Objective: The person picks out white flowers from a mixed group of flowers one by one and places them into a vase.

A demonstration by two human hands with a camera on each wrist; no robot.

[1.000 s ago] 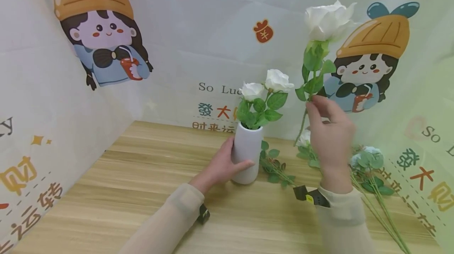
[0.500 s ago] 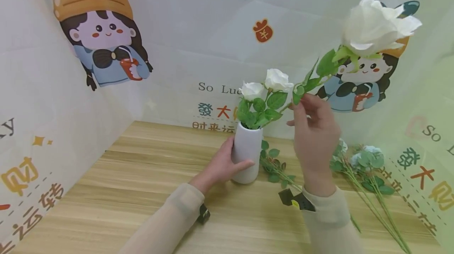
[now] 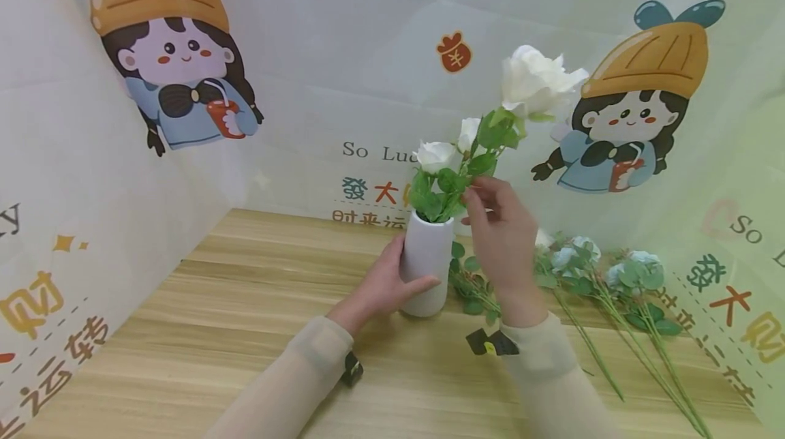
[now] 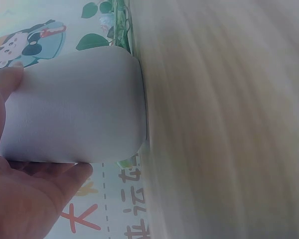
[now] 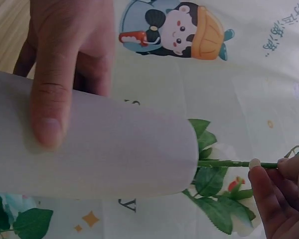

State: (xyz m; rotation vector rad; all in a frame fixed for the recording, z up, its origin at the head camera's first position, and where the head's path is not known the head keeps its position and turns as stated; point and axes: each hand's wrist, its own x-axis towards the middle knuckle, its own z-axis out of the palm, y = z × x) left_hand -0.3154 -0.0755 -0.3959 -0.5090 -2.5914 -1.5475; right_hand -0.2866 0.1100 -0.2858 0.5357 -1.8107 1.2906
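My left hand [image 3: 383, 282] grips the white vase [image 3: 424, 255], which stands upright on the table. Thumb and fingers lie around its lower side. Two white roses [image 3: 436, 157] with green leaves rise from its mouth. To the right of the mouth, my right hand [image 3: 505, 241] pinches the stem of a large white rose [image 3: 540, 81]. Its bloom tilts up and right above the others. The right wrist view shows the green stem [image 5: 222, 163] running from the fingertips to the vase rim; its lower end is hidden behind or inside the vase.
Pale blue flowers [image 3: 638, 270] on long green stems lie on the wooden table [image 3: 245, 330] at the right. A leafy sprig [image 3: 471, 289] lies just right of the vase, partly behind my right hand. A printed cloth [image 3: 343, 50] hangs behind and at both sides.
My right hand has moved left and slightly down with the large rose. The stem has swung from hanging free right of the vase to reaching its mouth. My left hand stays on the vase.
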